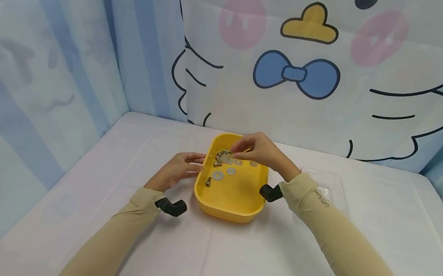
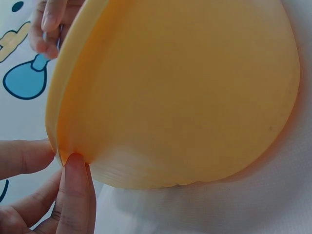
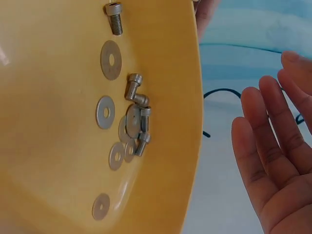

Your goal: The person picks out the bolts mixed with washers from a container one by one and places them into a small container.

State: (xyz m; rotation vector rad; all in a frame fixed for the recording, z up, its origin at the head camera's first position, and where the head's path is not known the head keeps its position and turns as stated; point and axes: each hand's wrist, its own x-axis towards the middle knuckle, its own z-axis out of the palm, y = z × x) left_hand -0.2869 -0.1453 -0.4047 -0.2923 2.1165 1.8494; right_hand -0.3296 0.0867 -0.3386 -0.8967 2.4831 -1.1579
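Note:
A yellow tray (image 1: 233, 201) stands on the table and holds several socket-head screws (image 3: 115, 22) and flat washers (image 3: 111, 59). Most of these cluster along one side wall, some overlapping. My left hand (image 1: 176, 169) is at the tray's left side. In the left wrist view its fingers (image 2: 75, 195) pinch the rim, one digit on each side. Over the far part of the tray is my right hand (image 1: 260, 152). The right wrist view shows its fingers (image 3: 273, 126) loosely extended, with nothing held between them, just beyond the tray wall.
A clear plastic container (image 1: 330, 183) lies right of the tray, partly hidden behind the right sleeve (image 1: 344, 246). The white-covered table (image 1: 192, 260) meets a printed cloth backdrop (image 1: 228, 100) at the back. More printed cloth (image 1: 29, 76) hangs at the left.

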